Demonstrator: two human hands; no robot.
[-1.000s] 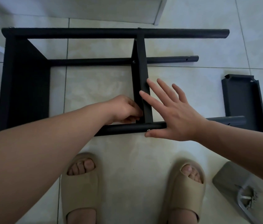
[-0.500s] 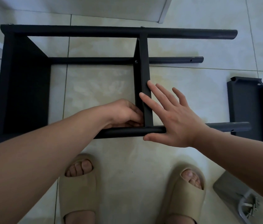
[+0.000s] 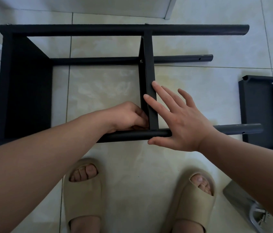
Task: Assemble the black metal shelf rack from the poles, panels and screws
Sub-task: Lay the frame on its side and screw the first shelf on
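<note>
Your right hand [image 3: 182, 125] lies flat, fingers spread wide, across the near pole [image 3: 132, 136] and the middle panel [image 3: 149, 68]. Your left hand [image 3: 127, 116] curls its fingers at that joint; whether they hold anything, you cannot tell. The matte black rack [image 3: 28, 91] lies sideways on the floor [image 3: 102, 86], long axis left-right, open pole ends pointing right.

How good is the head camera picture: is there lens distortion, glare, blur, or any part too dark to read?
Head view: the wide lens bows the far pole into a curve. Head view: the light is dim and even, with no strong glare or hard shadows. Head view: the end panel is almost pure black, so its surface detail is lost. Head view: the left hand and right hand are sharp.
</note>
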